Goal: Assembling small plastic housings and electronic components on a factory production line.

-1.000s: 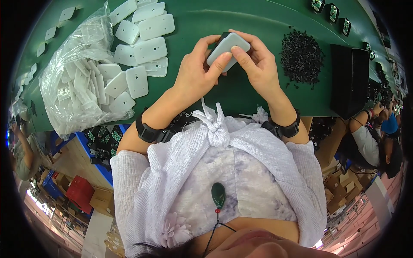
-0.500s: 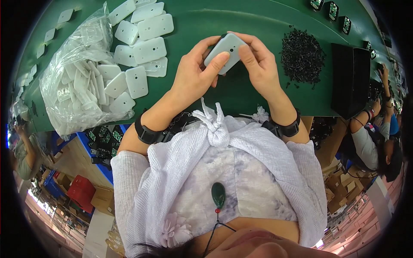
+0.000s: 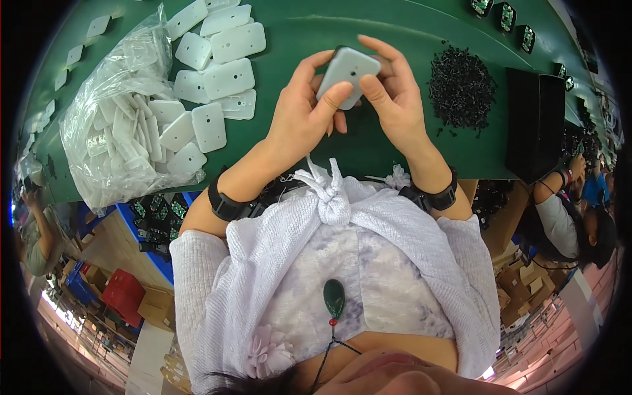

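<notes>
Bag of plates point(image 3: 112, 141) left on table point(image 3: 368, 151), loose plates point(image 3: 217, 72) beside it, pile of small parts point(image 3: 461, 85) right, boxes point(image 3: 536, 125) further right.

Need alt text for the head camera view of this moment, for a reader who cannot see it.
Both hands, left hand and right hand, hold a small white rounded plastic casing above a green table. White flat covers and a clear bag of them lie left; a pile of small black parts lies right.
</notes>
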Available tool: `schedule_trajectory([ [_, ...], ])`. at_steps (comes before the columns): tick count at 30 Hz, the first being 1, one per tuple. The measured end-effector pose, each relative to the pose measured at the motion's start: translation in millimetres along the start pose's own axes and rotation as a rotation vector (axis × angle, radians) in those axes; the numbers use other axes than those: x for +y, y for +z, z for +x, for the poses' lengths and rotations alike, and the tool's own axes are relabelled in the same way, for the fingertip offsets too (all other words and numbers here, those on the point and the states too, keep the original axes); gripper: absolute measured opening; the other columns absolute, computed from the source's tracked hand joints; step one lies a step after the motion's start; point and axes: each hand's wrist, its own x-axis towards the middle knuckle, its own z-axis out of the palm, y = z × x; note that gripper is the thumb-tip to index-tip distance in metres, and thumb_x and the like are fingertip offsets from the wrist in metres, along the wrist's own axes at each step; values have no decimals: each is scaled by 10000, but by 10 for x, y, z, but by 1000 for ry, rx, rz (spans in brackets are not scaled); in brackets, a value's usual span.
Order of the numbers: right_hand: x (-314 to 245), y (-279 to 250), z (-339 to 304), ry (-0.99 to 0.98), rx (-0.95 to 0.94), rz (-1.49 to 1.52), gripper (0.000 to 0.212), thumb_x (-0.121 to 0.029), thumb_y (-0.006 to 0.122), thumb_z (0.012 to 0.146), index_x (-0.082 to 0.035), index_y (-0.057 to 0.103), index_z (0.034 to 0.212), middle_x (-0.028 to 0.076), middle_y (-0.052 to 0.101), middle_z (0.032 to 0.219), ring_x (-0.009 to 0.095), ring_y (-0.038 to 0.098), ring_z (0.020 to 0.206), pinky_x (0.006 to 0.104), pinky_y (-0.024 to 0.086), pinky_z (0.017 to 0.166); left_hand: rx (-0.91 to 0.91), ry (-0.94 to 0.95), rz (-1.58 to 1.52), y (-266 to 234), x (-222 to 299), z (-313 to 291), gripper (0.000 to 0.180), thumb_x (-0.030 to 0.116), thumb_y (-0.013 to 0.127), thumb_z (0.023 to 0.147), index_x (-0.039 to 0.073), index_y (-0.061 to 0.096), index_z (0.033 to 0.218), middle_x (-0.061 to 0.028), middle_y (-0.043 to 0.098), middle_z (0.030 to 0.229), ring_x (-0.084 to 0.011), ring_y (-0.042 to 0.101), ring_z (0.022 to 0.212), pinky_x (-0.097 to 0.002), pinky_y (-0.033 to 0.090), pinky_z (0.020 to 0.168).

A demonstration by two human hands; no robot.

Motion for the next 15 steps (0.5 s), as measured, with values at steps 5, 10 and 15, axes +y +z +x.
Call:
schedule_trajectory([
  [5, -119, 25, 132, 131, 12, 32, 394, -144, 597, 935, -1, 500, 1290, 82, 602, 1145, 132, 555, 1044, 261, 439, 892, -1, 1, -81, -54, -12, 50, 609, 241, 604, 935, -38, 268, 1360, -101, 653, 884, -116, 589, 581, -225, 455, 494],
  [10, -261, -101, 928, -126, 0, -313, 270, -85, 644, 873, 5, 575, 1118, 35, 630, 991, 113, 578, 887, 255, 474, 758, 118, 148, 54, -189, -89, 57, 492, 184, 627, 916, -16, 398, 1302, -72, 652, 897, -110, 581, 596, -228, 458, 520],
  [15, -46, -254, 1948, -234, -7, -683, 194, -97, 619, 874, 14, 598, 1032, 103, 645, 896, 173, 598, 822, 303, 483, 751, 423, 455, 703, -543, 104, 118, 249, 128, 661, 869, 55, 605, 1101, -53, 629, 898, -160, 574, 597, -263, 464, 540],
])
